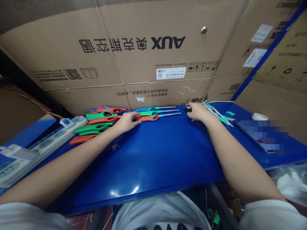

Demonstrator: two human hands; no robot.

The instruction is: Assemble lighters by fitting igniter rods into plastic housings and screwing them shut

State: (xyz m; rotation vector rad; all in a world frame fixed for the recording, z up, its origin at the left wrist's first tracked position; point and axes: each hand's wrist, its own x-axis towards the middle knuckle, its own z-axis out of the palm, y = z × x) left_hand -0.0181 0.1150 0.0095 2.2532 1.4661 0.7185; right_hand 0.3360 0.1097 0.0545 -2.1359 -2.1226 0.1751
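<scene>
My left hand (128, 122) is closed on the rear of an orange gas lighter (148, 118), which lies on the blue table with its metal tube toward the right. Just behind it rest a green lighter (146, 113) and a blue lighter (145, 109), side by side. At the back of the table, my right hand (198, 111) has its fingers curled about a small black object (187, 109), mostly hidden by them. Right of that hand lies a heap of metal lighter tubes (217, 112) with teal ends.
Several red and green lighter bodies (102, 119) lie at the left, beside a white power strip (49, 142). A phone (255, 135), partly blurred out, and a white oval object (259, 117) are at the right. A cardboard wall (134, 67) bounds the table's back.
</scene>
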